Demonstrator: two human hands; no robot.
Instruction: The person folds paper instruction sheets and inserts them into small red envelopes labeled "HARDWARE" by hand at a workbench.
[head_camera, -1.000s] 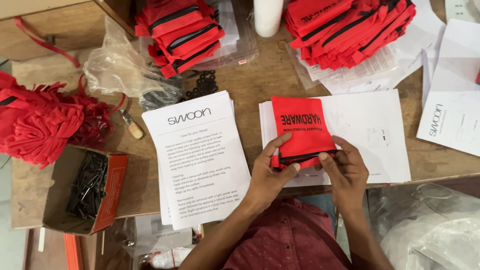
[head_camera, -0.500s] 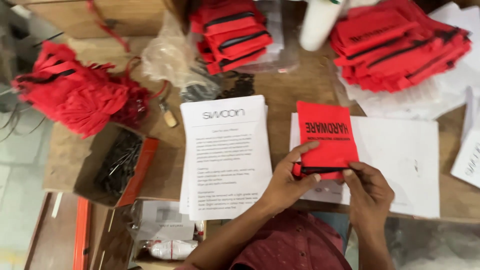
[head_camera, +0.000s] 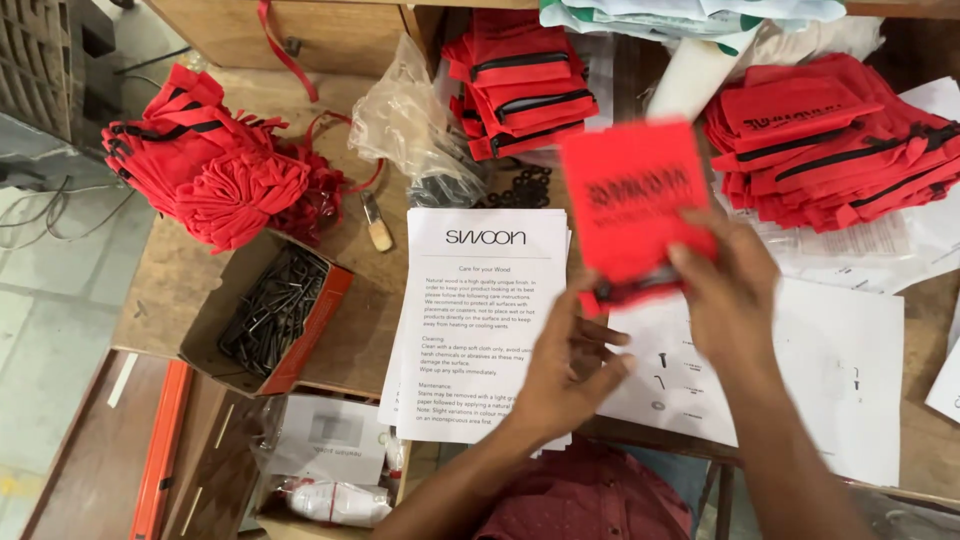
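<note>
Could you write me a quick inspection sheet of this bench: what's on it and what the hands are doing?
Surface: wooden table, crowded.
Job's things: red pouch, blurred, held above the paper sheets.
Clutter: red pouch stacks, loose pouch heap, box of dark screws, plastic bag.
Grippers: left hand touches the pouch's lower edge; right hand grips it.
Cables: thin wires at left.
Surroundings: tiled floor.
</note>
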